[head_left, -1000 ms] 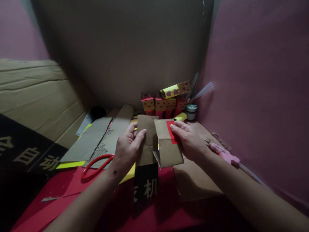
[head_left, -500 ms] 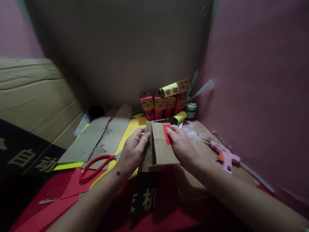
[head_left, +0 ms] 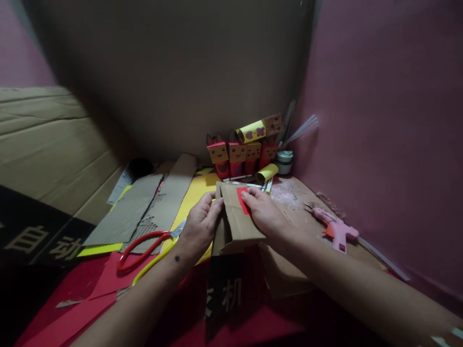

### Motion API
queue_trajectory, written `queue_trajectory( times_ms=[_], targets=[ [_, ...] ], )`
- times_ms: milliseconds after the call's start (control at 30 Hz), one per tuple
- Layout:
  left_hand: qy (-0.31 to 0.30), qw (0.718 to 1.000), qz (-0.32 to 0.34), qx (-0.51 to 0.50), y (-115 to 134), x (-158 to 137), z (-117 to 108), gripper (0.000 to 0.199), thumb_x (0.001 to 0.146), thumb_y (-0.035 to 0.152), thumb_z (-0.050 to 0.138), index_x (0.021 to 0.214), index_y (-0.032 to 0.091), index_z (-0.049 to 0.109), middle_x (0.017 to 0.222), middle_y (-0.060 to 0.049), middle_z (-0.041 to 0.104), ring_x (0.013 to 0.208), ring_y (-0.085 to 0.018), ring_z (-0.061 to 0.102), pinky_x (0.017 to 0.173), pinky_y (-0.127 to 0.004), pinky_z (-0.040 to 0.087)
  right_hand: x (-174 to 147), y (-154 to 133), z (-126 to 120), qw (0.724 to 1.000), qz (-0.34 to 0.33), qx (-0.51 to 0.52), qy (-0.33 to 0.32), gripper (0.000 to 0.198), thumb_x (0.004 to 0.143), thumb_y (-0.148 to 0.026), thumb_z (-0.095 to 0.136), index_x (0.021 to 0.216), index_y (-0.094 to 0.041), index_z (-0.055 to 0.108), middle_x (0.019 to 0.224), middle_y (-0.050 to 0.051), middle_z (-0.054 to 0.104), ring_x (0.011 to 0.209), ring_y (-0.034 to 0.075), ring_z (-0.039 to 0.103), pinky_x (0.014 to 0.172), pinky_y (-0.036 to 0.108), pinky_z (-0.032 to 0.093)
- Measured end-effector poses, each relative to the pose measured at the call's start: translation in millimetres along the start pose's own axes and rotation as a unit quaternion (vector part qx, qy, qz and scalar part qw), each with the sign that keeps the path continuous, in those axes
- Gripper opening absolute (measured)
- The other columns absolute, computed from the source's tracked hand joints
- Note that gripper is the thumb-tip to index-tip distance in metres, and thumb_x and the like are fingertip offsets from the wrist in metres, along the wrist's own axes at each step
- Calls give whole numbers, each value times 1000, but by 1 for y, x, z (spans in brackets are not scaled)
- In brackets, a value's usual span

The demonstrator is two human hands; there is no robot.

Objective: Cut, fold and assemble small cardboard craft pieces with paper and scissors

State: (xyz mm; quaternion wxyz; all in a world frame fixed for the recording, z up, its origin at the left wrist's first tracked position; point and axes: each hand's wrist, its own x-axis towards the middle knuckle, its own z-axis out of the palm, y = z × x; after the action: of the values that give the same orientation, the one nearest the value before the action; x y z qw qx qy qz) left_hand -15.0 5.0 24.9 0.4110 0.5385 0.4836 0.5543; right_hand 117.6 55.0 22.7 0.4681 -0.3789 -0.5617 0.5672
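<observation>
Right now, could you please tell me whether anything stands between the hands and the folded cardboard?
Nothing visible blocks them: the left hand and right hand hold the folded cardboard, with only a red strip beneath the right thumb. The glue gun lies aside.

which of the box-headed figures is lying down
The yellow-bodied figure, lying sideways above the right end of the row; the other four figures stand upright and have red bodies.

1 plain grey wall (head_left: 173,72) behind the red tabletop (head_left: 271,315). Mauve-pink wall (head_left: 390,120) rising along the tabletop's right side; patch of pink wall (head_left: 25,60) high beyond its left. Light dim, uneven; deep shadow at the tabletop's near side.
</observation>
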Motion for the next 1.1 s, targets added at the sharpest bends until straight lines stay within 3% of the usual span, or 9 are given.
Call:
queue_trajectory(
  times_ms=[100,200,300,400,567,700,900,1000,1100],
  targets=[
    [17,1000,4,-11,0,0,-1,45,80,43,64,114,19,47,88,-3,67,73,-18,63,67,-30,50,8,0,-2,1000,25,9,7,15,79,-34,55,74,-20,53,71,0,57,67,16,52,64,30,42],
    [63,995,41,63,8,-3,-5,28,81,43,62,97,21,55,79,1,61,67,-15,57,61,-25,45,8,-6,-5,999,28,4,22,14,77,-32,56,70,-21,52,67,-1,56,66,17,52,62,29,41],
    [-37,985,39,162,18,-6,-10,30,84,47,56,71,20,63,75,-2,61,71,-18,56,65,-28,45,5,-13,-9,997,23,-25,65,11,77,-27,54,68,-21,52,66,-1,55,64,16,51,59,28,40],
    [-121,976,35,180,23,-7,-13,34,82,47,58,63,20,66,86,-7,65,81,-23,60,72,-34,48,8,-13,-14,996,9,-30,87,12,78,-27,54,68,-21,53,67,-1,56,63,15,49,58,28,39],
    [-127,976,64,165,21,-8,-11,23,76,40,67,63,21,70,92,-8,66,83,-24,62,72,-37,53,18,-2,-15,994,-17,25,106,14,79,-33,55,74,-20,53,72,0,58,66,16,52,61,29,40],
    [-108,989,-11,104,17,-12,-8,34,80,42,63,56,19,67,88,-9,67,75,-22,63,63,-33,53,16,2,-11,988,-50,117,88,15,78,-35,57,84,-22,51,76,0,61,68,16,56,63,29,44],
    [-130,986,-94,42,5,-6,-4,29,80,45,62,76,17,69,79,-6,67,70,-20,62,61,-30,48,12,3,-10,976,-46,201,67,18,70,-29,64,82,-21,53,77,0,63,71,16,58,65,29,45],
    [-156,974,-87,137,5,-5,-7,32,82,48,59,86,17,68,82,-6,68,73,-21,63,64,-30,48,16,3,-17,975,-21,212,65,14,66,-24,64,73,-20,53,68,-1,61,66,16,58,65,30,46],
    [-115,931,-61,341,-2,-27,-7,41,80,56,56,90,17,66,79,-6,68,69,-23,62,56,-32,47,21,3,-27,962,-33,257,87,8,66,-18,61,72,-19,55,65,-1,63,66,16,59,67,30,48]
  ],
)
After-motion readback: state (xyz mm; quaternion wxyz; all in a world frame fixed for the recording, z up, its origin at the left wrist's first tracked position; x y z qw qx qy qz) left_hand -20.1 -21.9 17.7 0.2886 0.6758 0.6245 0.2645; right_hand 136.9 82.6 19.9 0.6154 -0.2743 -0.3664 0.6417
